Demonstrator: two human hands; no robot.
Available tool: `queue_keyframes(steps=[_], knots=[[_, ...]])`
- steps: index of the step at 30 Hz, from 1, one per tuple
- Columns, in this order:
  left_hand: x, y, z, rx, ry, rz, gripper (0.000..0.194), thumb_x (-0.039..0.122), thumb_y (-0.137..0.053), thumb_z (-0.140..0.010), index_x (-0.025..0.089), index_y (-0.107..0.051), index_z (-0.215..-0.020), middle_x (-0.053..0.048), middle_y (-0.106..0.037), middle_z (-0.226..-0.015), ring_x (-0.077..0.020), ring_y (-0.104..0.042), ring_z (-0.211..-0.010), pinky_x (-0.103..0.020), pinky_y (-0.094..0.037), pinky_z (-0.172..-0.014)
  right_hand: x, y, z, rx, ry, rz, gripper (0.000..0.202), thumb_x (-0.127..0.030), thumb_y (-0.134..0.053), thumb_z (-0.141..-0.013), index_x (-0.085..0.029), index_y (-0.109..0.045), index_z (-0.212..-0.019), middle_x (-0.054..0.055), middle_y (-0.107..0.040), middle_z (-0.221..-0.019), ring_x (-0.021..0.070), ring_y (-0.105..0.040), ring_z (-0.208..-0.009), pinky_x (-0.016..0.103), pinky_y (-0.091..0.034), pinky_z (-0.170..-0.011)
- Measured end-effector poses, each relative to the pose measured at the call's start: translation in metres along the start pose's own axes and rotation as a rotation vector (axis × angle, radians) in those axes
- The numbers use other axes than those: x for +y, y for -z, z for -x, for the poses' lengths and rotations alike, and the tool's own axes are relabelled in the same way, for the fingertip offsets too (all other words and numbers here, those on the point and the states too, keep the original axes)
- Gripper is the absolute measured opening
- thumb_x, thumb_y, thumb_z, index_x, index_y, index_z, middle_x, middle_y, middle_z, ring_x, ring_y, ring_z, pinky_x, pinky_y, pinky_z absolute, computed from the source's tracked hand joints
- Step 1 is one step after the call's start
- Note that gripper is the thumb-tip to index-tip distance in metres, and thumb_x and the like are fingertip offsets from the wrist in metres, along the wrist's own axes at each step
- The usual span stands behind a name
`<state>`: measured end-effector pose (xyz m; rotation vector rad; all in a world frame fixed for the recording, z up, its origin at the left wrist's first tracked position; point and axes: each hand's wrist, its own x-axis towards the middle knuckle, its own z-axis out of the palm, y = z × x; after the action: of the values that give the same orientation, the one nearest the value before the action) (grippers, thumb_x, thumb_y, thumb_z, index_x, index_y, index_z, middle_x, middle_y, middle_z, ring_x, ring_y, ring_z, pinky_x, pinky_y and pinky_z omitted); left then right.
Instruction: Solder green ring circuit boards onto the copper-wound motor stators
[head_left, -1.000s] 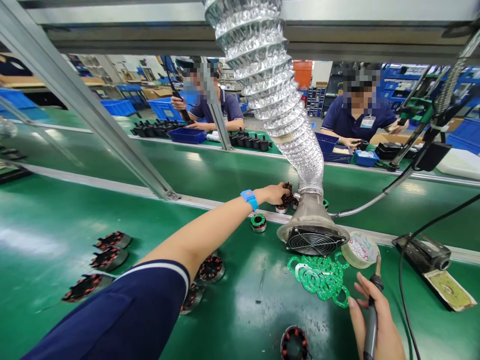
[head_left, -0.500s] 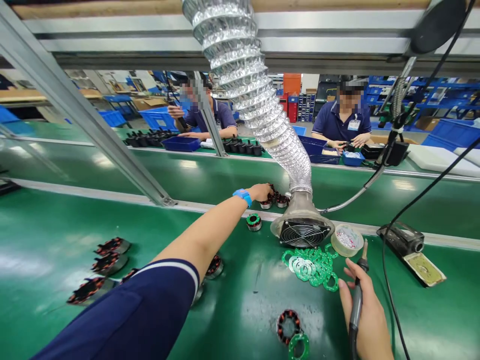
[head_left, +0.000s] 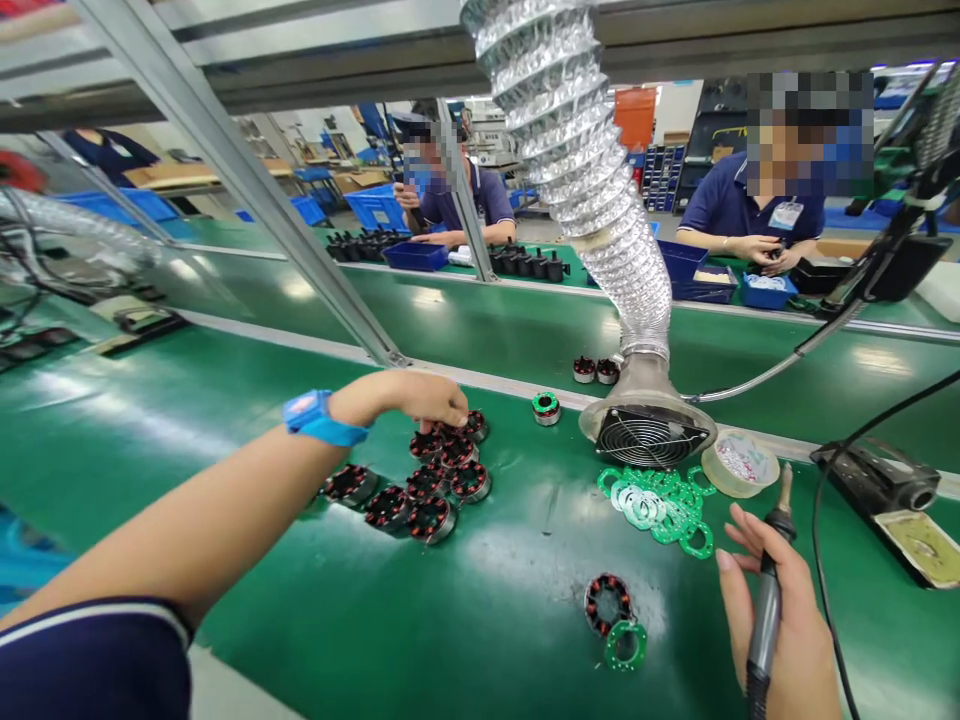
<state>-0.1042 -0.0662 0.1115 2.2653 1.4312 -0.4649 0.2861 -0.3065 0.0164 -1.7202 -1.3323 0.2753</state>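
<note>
My left hand [head_left: 431, 398], wearing a blue wristband, is over a cluster of motor stators [head_left: 429, 480] with copper windings. Its fingers are curled down onto a stator at the back of the cluster, and the fingertips are partly hidden. In my right hand [head_left: 795, 620] is a soldering iron [head_left: 765, 610], tip pointing up, with thumb and fingers spread around the handle. Between the hands lies a single stator [head_left: 608, 603] with a green ring-shaped circuit board [head_left: 625, 645] overlapping its edge. A stator topped with a green board [head_left: 546, 407] stands farther back.
A fume extractor [head_left: 649, 435] on a silver duct hangs over a pile of green ring boards [head_left: 667, 510]. A round tub [head_left: 741, 463] and a soldering stand [head_left: 877, 480] are at right. Two stators [head_left: 595, 370] sit behind the ledge. Co-workers sit across.
My left hand has come back from the stators behind the ledge to the cluster on the bench. The view has turned left. My right hand still holds the soldering iron.
</note>
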Motion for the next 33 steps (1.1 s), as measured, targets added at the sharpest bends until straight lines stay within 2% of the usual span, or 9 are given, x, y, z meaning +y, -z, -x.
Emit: queue_keyframes(steps=[3,7,9,11,15,20,25,30,33], knots=[[0.019,0.020,-0.021,0.064,-0.066,0.039,0.030,0.038,-0.056,-0.087,0.019,-0.073,-0.103,-0.003,-0.076,-0.093,-0.0178,-0.069,-0.075,-0.026,-0.051,-0.073,-0.002,-0.001,-0.001,0.038,0.026,-0.030,0.048,-0.047,-0.057,-0.090,-0.022,-0.056,-0.132,0.014,-0.067,-0.125,0.0262,-0.069,-0.099,0.048,-0.052,-0.095],[0.073,0.025,-0.091,0.279,-0.092,0.065,0.040,0.034,-0.053,-0.094,0.018,-0.058,-0.131,-0.006,-0.065,-0.130,-0.0200,-0.062,-0.114,-0.028,-0.046,-0.098,0.012,-0.004,-0.002,0.044,0.028,0.005,0.051,-0.052,-0.057,-0.088,-0.022,-0.057,-0.130,0.014,-0.068,-0.121,0.0263,-0.070,-0.096,0.046,-0.054,-0.089],[0.101,0.019,-0.126,0.355,-0.028,0.058,0.044,0.037,-0.055,-0.096,0.018,-0.053,-0.136,-0.009,-0.060,-0.134,-0.0232,-0.059,-0.119,-0.039,-0.046,-0.103,0.021,-0.005,-0.003,0.012,0.003,0.034,0.051,-0.054,-0.056,-0.088,-0.023,-0.058,-0.128,0.013,-0.069,-0.119,0.0255,-0.071,-0.092,0.043,-0.056,-0.083],[0.122,0.014,-0.155,0.394,0.079,0.047,0.043,0.042,-0.057,-0.096,0.016,-0.056,-0.130,-0.012,-0.059,-0.132,-0.0266,-0.059,-0.118,-0.051,-0.048,-0.101,0.025,-0.006,-0.004,-0.020,-0.038,0.060,0.051,-0.054,-0.055,-0.089,-0.023,-0.057,-0.129,0.013,-0.070,-0.118,0.0252,-0.071,-0.091,0.041,-0.056,-0.081],[0.140,0.010,-0.186,0.418,0.230,0.043,0.037,0.037,-0.060,-0.096,0.015,-0.058,-0.126,-0.011,-0.060,-0.128,-0.0249,-0.061,-0.113,-0.048,-0.053,-0.095,0.024,-0.008,-0.003,-0.026,-0.047,0.068,0.051,-0.053,-0.054,-0.089,-0.023,-0.057,-0.130,0.012,-0.071,-0.115,0.0251,-0.071,-0.092,0.039,-0.056,-0.080],[0.134,0.013,-0.195,0.405,0.280,0.055,0.037,0.035,-0.061,-0.095,0.015,-0.058,-0.126,-0.011,-0.060,-0.126,-0.0241,-0.062,-0.110,-0.046,-0.055,-0.092,0.022,-0.012,-0.002,0.007,-0.003,0.021,0.051,-0.052,-0.054,-0.090,-0.021,-0.055,-0.131,0.013,-0.069,-0.120,0.0254,-0.070,-0.096,0.043,-0.054,-0.091],[0.108,0.020,-0.181,0.396,0.320,0.025,0.037,0.035,-0.062,-0.095,0.014,-0.058,-0.125,-0.012,-0.061,-0.125,-0.0235,-0.063,-0.108,-0.044,-0.055,-0.092,0.018,-0.015,-0.003,0.010,-0.007,-0.003,0.047,-0.049,-0.054,-0.092,-0.022,-0.056,-0.130,0.013,-0.069,-0.120,0.0259,-0.070,-0.098,0.044,-0.054,-0.092],[0.054,0.026,-0.133,0.412,0.322,-0.035,0.039,0.039,-0.060,-0.095,0.014,-0.058,-0.125,-0.012,-0.060,-0.126,-0.0246,-0.061,-0.111,-0.047,-0.052,-0.096,0.014,-0.010,-0.003,-0.032,0.009,-0.005,0.048,-0.048,-0.055,-0.092,-0.021,-0.055,-0.131,0.015,-0.067,-0.123,0.0267,-0.069,-0.101,0.046,-0.054,-0.093],[0.025,0.014,-0.087,0.322,0.226,-0.055,0.039,0.032,-0.069,-0.086,0.015,-0.061,-0.120,-0.009,-0.068,-0.116,-0.0241,-0.062,-0.107,-0.041,-0.045,-0.099,0.014,-0.005,-0.003,-0.073,-0.015,0.027,0.047,-0.049,-0.055,-0.091,-0.022,-0.055,-0.130,0.014,-0.067,-0.123,0.0272,-0.069,-0.101,0.047,-0.055,-0.091]])
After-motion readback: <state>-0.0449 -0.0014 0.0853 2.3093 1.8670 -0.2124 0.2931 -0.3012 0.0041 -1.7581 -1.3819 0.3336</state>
